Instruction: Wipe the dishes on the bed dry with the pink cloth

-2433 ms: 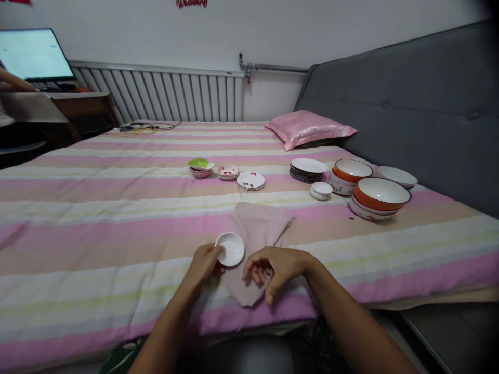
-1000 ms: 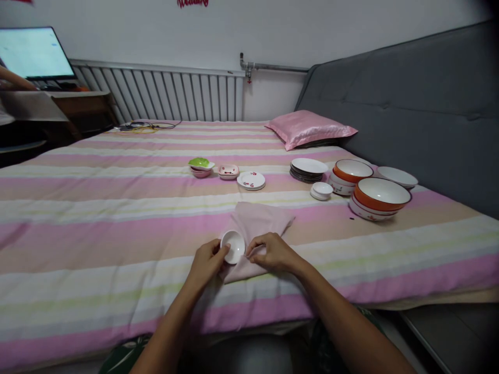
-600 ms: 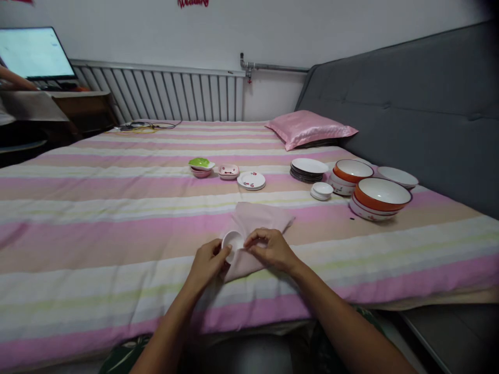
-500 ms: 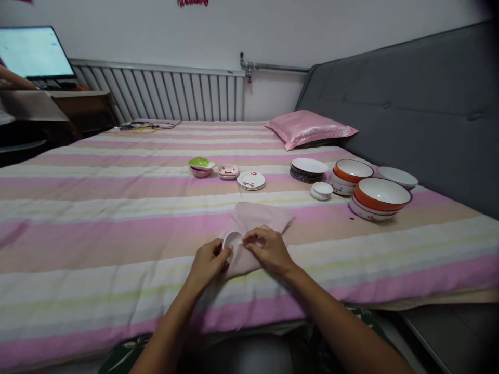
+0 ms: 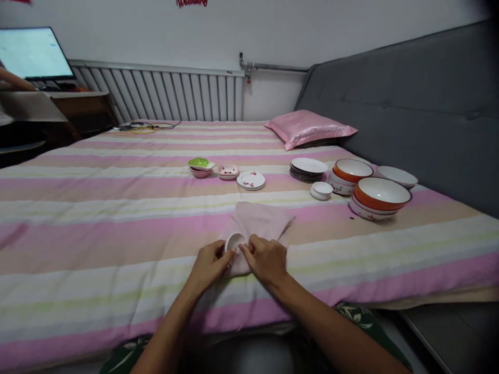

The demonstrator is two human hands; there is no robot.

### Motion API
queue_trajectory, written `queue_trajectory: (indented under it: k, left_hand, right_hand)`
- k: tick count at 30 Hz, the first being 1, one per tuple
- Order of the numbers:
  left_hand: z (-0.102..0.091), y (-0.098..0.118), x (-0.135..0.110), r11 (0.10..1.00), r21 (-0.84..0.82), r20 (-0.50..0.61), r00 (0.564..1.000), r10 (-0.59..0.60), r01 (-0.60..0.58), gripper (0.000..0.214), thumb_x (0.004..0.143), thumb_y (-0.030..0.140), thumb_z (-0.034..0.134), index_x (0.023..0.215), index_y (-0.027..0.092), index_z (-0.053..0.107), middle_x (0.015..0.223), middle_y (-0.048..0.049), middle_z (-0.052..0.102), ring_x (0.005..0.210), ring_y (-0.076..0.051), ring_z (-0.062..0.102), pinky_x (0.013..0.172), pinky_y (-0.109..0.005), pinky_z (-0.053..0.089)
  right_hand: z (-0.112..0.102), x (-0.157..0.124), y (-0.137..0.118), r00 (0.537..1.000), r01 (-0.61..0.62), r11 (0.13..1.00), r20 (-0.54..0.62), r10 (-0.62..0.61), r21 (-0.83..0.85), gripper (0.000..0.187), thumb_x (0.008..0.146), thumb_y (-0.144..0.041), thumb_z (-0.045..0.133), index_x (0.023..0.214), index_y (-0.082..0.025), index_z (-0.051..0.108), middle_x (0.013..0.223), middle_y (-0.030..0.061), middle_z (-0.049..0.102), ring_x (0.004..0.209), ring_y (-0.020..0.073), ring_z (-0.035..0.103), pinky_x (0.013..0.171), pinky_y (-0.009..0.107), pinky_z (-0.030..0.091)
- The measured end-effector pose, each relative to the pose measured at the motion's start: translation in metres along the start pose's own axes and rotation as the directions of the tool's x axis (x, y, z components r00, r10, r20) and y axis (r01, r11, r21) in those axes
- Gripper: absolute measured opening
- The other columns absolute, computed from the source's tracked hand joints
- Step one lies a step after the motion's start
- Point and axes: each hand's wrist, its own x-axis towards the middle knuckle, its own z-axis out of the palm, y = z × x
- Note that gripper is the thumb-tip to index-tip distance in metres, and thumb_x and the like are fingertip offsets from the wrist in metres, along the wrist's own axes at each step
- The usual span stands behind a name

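A small white dish (image 5: pixel 234 241) is tilted up near the front of the bed, its hollow side towards me. My left hand (image 5: pixel 211 264) pinches its left rim between thumb and fingers. Close against the dish's right side, my right hand (image 5: pixel 267 257) is closed on a pale pink cloth (image 5: pixel 260 218), with the thumb pointing into the dish. The cloth spreads out behind both hands, and part of it lies under the dish. My right fingertips are partly hidden by the hand itself.
Beyond the cloth stand small plates (image 5: pixel 251 180), pink dishes (image 5: pixel 228 171) and a green leaf-shaped dish (image 5: pixel 200 164). To the right are stacked saucers (image 5: pixel 322 190), dark-edged plates (image 5: pixel 309 169) and orange bowls (image 5: pixel 381 194). A pink pillow (image 5: pixel 310 128) lies behind. Another person's arm (image 5: pixel 15 79) shows far left.
My right hand has curled more tightly and turned, bringing its thumb towards the dish. The dish and my left hand have shifted slightly right.
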Motion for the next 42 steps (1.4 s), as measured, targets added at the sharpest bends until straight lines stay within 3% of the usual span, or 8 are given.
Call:
queue_trajectory:
  k: [5,11,16,19,24,27,30,42]
  left_hand:
    - [0.001,0.000,0.000,0.991,-0.114,-0.004,0.998,-0.065,0.064,0.031,0.074,0.046,0.054,0.064,0.017,0.050,0.050,0.0045,0.045,0.046,-0.013,0.047,0.046,-0.023,0.033]
    - [0.003,-0.001,0.001,0.933,-0.320,-0.021,0.984,-0.179,0.163,0.028,0.067,0.042,0.059,0.063,0.015,0.053,0.048,0.0043,0.045,0.044,-0.011,0.044,0.045,-0.023,0.031]
    - [0.006,0.006,-0.001,0.919,-0.379,-0.084,0.985,-0.150,0.108,0.023,0.067,0.036,0.059,0.071,0.013,0.057,0.055,0.0043,0.047,0.050,-0.010,0.044,0.049,-0.021,0.032]
    - [0.010,0.011,-0.001,0.899,-0.438,-0.139,0.986,-0.087,0.018,0.023,0.065,0.032,0.062,0.078,0.013,0.060,0.065,0.0013,0.056,0.059,-0.012,0.050,0.055,-0.022,0.038]
    - [0.016,0.011,-0.001,0.910,-0.404,-0.147,0.988,0.042,-0.099,0.028,0.067,0.032,0.065,0.087,0.013,0.062,0.076,-0.0037,0.065,0.068,-0.017,0.059,0.063,-0.026,0.046]
    - [0.019,0.007,-0.002,0.930,-0.337,-0.178,0.980,0.087,-0.144,0.031,0.073,0.032,0.060,0.096,0.013,0.063,0.087,-0.0066,0.068,0.076,-0.019,0.062,0.068,-0.028,0.048]
    - [0.020,0.004,-0.003,0.946,-0.268,-0.216,0.968,0.126,-0.183,0.032,0.079,0.032,0.055,0.104,0.013,0.062,0.096,-0.0085,0.068,0.086,-0.021,0.062,0.077,-0.030,0.048]
    - [0.016,-0.001,-0.004,0.969,-0.062,-0.201,0.954,0.223,-0.240,0.036,0.083,0.024,0.046,0.116,0.016,0.059,0.111,-0.0080,0.067,0.098,-0.021,0.061,0.086,-0.031,0.045]
  right_hand:
    - [-0.005,-0.005,-0.003,0.997,-0.034,0.999,0.071,0.032,0.021,0.028,0.082,-0.044,0.055,0.068,-0.020,0.059,0.067,0.0018,0.065,0.058,0.0161,0.057,0.055,0.027,0.026]
    - [-0.012,-0.008,-0.007,0.995,-0.039,0.994,0.092,0.030,0.098,0.017,0.077,-0.034,0.057,0.070,-0.019,0.060,0.072,0.0039,0.065,0.072,0.0187,0.060,0.066,0.028,0.036]
    - [-0.014,-0.002,-0.006,0.981,-0.185,0.952,0.108,0.163,0.243,0.017,0.078,-0.032,0.055,0.069,-0.020,0.063,0.070,0.0029,0.067,0.066,0.0167,0.062,0.061,0.025,0.040]
    - [-0.014,0.003,-0.003,0.950,-0.313,0.833,0.156,0.271,0.456,0.017,0.079,-0.034,0.055,0.073,-0.021,0.066,0.065,0.0008,0.068,0.061,0.0154,0.064,0.058,0.023,0.045]
    - [-0.008,0.008,0.002,0.912,-0.392,0.503,0.252,0.324,0.770,0.020,0.073,-0.033,0.061,0.081,-0.016,0.068,0.074,0.0055,0.071,0.067,0.0182,0.068,0.061,0.025,0.054]
    - [-0.004,0.008,0.002,0.903,-0.394,0.349,0.289,0.318,0.850,0.022,0.068,-0.029,0.064,0.084,-0.014,0.067,0.079,0.0071,0.072,0.071,0.0202,0.069,0.065,0.028,0.056]
    - [-0.001,0.006,0.001,0.905,-0.389,0.272,0.310,0.293,0.880,0.023,0.065,-0.023,0.065,0.087,-0.014,0.066,0.080,0.0066,0.072,0.074,0.0209,0.069,0.067,0.029,0.056]
    - [0.002,0.002,-0.004,0.940,-0.284,0.380,0.177,0.292,0.880,0.027,0.068,-0.014,0.058,0.092,-0.017,0.069,0.097,0.0044,0.071,0.081,0.0198,0.068,0.072,0.028,0.055]
